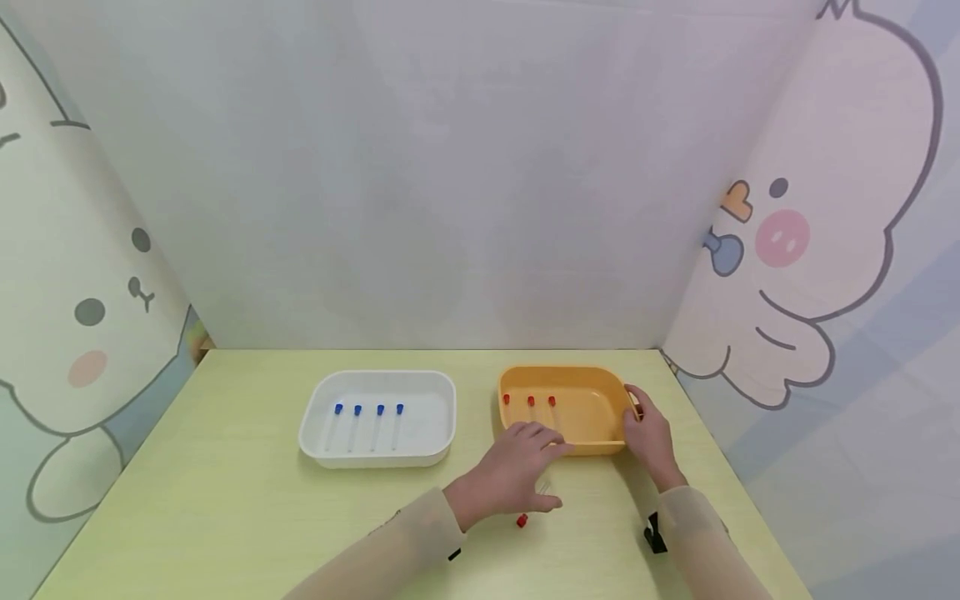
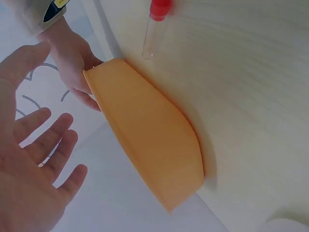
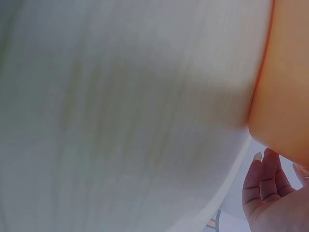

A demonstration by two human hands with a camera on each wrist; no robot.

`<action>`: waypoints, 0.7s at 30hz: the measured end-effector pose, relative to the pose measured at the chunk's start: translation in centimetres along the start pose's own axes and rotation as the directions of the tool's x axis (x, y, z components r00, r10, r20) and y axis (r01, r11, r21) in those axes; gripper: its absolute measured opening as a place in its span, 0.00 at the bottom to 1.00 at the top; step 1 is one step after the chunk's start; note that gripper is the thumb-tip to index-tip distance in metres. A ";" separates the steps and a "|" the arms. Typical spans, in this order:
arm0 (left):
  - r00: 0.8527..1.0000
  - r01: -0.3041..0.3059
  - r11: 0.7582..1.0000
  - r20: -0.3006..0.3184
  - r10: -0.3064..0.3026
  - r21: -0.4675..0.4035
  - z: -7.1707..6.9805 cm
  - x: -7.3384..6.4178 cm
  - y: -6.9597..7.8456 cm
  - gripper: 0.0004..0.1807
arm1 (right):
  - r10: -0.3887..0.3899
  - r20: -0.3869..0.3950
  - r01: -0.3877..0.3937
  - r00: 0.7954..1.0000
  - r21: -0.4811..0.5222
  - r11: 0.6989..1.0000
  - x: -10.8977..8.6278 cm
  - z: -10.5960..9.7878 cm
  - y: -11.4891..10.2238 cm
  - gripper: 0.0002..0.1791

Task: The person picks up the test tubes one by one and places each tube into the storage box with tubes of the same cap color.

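Note:
My right hand [image 1: 651, 437] holds the right end of an orange tray [image 1: 592, 447], its thumb over the rim and fingers outside. In the right wrist view, fingers [image 3: 270, 181] curl up at the tray's edge. Three red-capped tubes [image 1: 552, 402] lie inside at the left, partly hidden. My left hand [image 1: 504, 473] hovers in front of the tray with nothing in its grasp, fingers spread from the thumb. Below it on the table lies another clear tube with a red cap [image 1: 522, 520]; its body [image 2: 150, 41] shows in the left wrist view, apart from the tray.
To the left stands a white tray [image 1: 377, 460] with several blue-capped tubes [image 1: 357, 411] lying side by side. Both trays are on the pale yellow table [image 1: 225, 500]. A light curtain [image 1: 450, 183] hangs behind the table, with cartoon-printed panels at both sides.

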State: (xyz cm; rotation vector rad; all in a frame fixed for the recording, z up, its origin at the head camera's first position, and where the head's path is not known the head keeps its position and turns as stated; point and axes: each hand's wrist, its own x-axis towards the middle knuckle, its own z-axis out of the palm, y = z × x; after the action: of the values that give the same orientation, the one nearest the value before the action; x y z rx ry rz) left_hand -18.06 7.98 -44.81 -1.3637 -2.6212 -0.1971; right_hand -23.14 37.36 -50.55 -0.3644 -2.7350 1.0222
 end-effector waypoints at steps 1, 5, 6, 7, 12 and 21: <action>1.000 -0.004 1.000 0.004 0.004 0.004 0.2 -0.2 0.1 0.41 | 0.005 0.005 -0.005 1.000 0.000 1.000 0.0 0.0 0.0 0.27; 1.000 -0.002 1.000 0.030 0.002 -0.001 0.8 -0.6 0.2 0.41 | 0.013 0.014 -0.013 1.000 -0.001 1.000 0.2 0.0 0.2 0.28; 0.999 0.002 1.000 0.037 -0.002 -0.005 1.0 -0.7 0.2 0.41 | 0.013 0.014 -0.013 1.000 0.000 1.000 0.2 0.0 0.2 0.28; 0.999 0.010 1.000 0.049 -0.009 -0.012 1.2 -0.8 0.2 0.41 | 0.014 0.012 -0.014 1.000 0.001 1.000 0.2 0.0 0.1 0.28; 0.988 0.074 0.995 0.138 -0.065 -0.063 2.3 -1.4 0.5 0.41 | 0.009 0.005 -0.009 1.000 -0.003 1.000 0.1 -0.1 0.0 0.28; 0.972 0.145 0.988 0.196 -0.133 -0.047 4.0 -1.9 0.6 0.36 | 0.010 0.002 -0.010 1.000 -0.011 1.000 0.1 0.0 0.2 0.28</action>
State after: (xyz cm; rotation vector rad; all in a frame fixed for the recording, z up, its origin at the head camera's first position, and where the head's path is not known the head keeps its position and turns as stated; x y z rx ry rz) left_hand -16.89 7.62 -49.09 -1.2762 -2.8966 -0.1732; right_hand -23.25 37.55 -50.71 -0.3801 -2.7444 1.0106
